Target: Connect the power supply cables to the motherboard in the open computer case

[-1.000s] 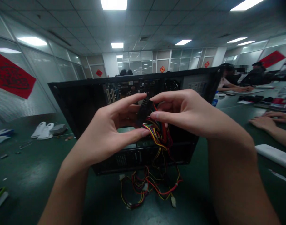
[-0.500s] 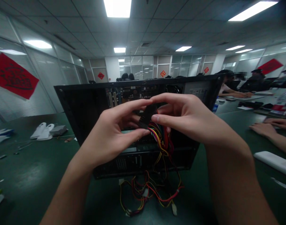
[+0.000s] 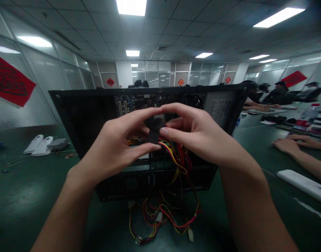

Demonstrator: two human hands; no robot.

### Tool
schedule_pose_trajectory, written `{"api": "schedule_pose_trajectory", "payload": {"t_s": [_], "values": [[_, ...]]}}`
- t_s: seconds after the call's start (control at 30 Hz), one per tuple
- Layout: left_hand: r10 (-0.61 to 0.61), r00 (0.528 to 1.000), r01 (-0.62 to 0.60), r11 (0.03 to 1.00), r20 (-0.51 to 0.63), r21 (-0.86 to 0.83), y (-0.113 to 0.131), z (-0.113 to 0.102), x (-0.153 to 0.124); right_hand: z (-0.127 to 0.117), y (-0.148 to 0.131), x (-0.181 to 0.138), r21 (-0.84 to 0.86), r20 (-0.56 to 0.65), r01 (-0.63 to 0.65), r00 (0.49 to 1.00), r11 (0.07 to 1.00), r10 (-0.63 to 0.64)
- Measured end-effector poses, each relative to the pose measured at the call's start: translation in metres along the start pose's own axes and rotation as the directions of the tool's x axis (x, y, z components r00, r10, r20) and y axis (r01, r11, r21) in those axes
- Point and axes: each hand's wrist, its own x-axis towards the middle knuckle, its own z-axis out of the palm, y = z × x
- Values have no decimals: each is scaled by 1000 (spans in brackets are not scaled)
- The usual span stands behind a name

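Both hands meet in front of an open black computer case (image 3: 155,180), fingertips nearly touching. Between them is a wide black power connector (image 3: 153,135) with a bundle of coloured wires (image 3: 173,157) running down from it. My left hand (image 3: 121,140) grips the connector's left side, thumb below and fingers above and behind. My right hand (image 3: 194,133) pinches its right side where the wires come out; some of its fingers are hidden. Behind the hands, part of the motherboard (image 3: 139,101) shows inside the case. A silver power supply (image 3: 219,108) sits at the case's upper right.
Loose cables with white plugs (image 3: 163,224) lie on the green table (image 3: 24,196) before the case. White gloves (image 3: 39,145) and a grey block (image 3: 57,144) are at left. A white bar (image 3: 302,183) and another person's hands (image 3: 294,143) are at right.
Both hands and the connector have shifted slightly left in view, and the connector's flat black side is turned more toward me. The whole scene has also slid a little left.
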Motion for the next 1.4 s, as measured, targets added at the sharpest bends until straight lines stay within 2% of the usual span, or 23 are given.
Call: {"api": "schedule_pose_trajectory", "payload": {"t_s": [0.13, 0.23, 0.4, 0.53, 0.63, 0.73, 0.8, 0.87, 0.9, 0.93, 0.97, 1.0, 1.07, 1.13, 1.2, 1.3, 1.4], "values": [[6, 1000, -7, 999, 6, 54, -6, -4, -1, 8, -1, 1, -42, -18, -10, 1000, 999, 9], [14, 1000, -15, 997, 16, 79, -7, -8, -2, 12, 0, 2, -6, -25, 0, 1000, 1000, 0], [33, 996, -54, 969, 88, 243, -4, -13, -1, 13, 0, 2, -45, 10, 18, 1000, 999, -17], [41, 983, -96, 943, 178, 318, -5, -15, -1, 11, 3, 0, -211, 52, 109, 994, 971, -100], [42, 976, -110, 943, 215, 315, -11, -16, -1, 9, 20, -2, -458, 21, 243, 965, 855, -263], [34, 972, -102, 952, 233, 287, -18, -16, -2, 10, 45, -4, -691, 78, 392, 876, 608, -476], [23, 971, -90, 958, 239, 274, -22, -16, -2, 12, 60, -4, -763, 168, 499, 766, 410, -620], [5, 968, -71, 964, 251, 257, -26, -15, -3, 16, 70, -3, -775, 243, 588, 617, 233, -748], [-7, 966, -59, 968, 258, 246, -29, -15, -3, 18, 73, -2, -769, 270, 618, 550, 167, -790], [-20, 964, -44, 972, 267, 232, -31, -14, -3, 19, 75, -1, -761, 292, 637, 504, 122, -813], [-36, 961, -26, 976, 274, 217, -33, -13, -2, 21, 77, 1, -755, 307, 648, 483, 99, -820], [-53, 961, -2, 980, 271, 201, -36, -11, -2, 22, 78, 2, -755, 317, 649, 486, 94, -815], [-117, 968, 80, 983, 222, 166, -42, -6, -1, 21, 80, 3, -783, 311, 610, 551, 120, -775], [-220, 965, 205, 972, 142, 116, -47, 3, 1, 19, 84, 5, -850, 262, 502, 664, 159, -700], [-328, 939, 323, 944, 100, 59, -51, 14, 2, 16, 89, 7, -922, 173, 338, 794, 187, -583], [-429, 886, 428, 903, 176, 47, -57, 35, 3, 15, 97, 9, -968, 67, 144, 938, 204, -341], [-510, 826, 489, 860, 240, 145, -64, 55, 2, 19, 105, 12, -968, 110, 131, 988, 214, -108]]}}
